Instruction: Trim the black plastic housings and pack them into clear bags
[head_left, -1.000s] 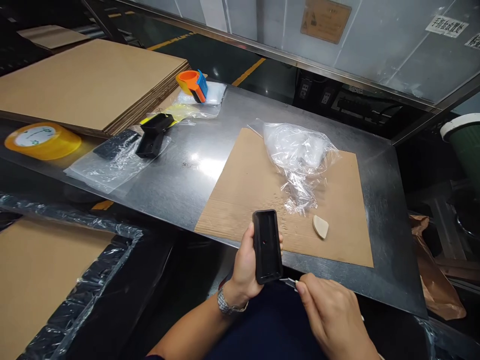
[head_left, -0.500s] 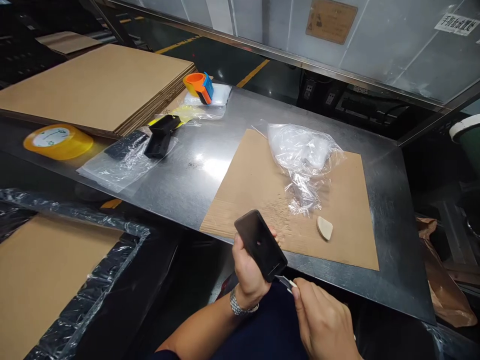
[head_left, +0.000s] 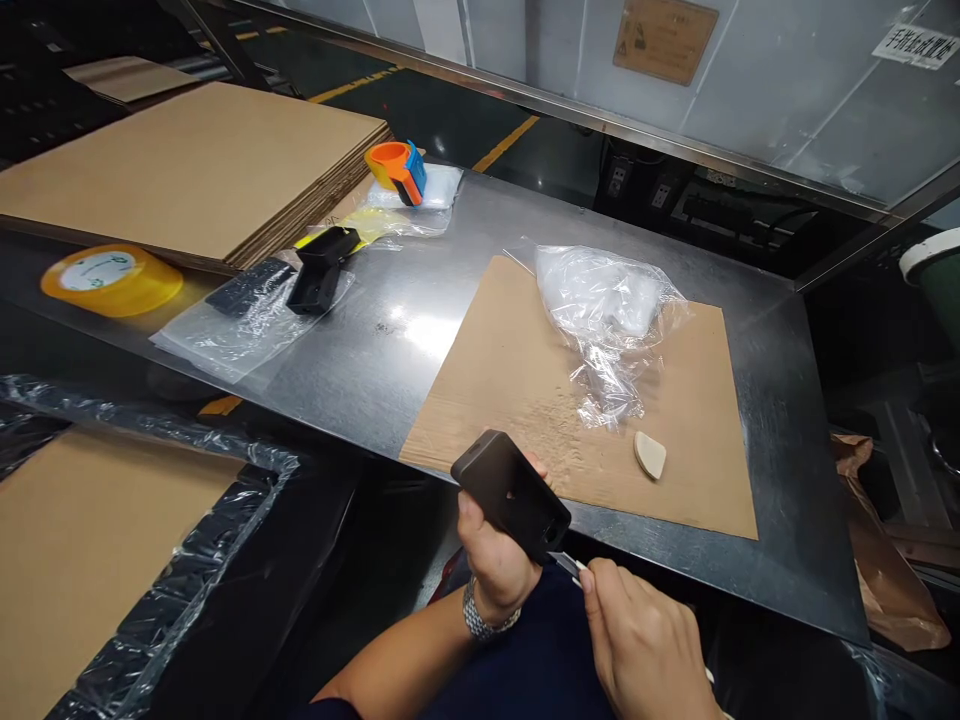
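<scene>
Steel bench (head_left: 375, 370) beyond; matte black rounded case (head_left: 511, 492) gripped in left hand (head_left: 495, 560); right hand (head_left: 645, 650) pinching small blade (head_left: 568, 566).

We see a bright overhead light mirrored as a white glare patch on the steel worktop (head_left: 405, 335), with softer sheen spreading around it. The clear plastic bag (head_left: 604, 310) throws scattered highlights. Beneath the worktop's near edge everything drops into deep shadow, and the black casing (head_left: 511, 493) shows little surface detail. Straight lines bow towards the frame's edges, a wide-lens bend. Focus holds sharp across the middle; the right hand (head_left: 645, 645) at the bottom edge looks slightly soft
</scene>
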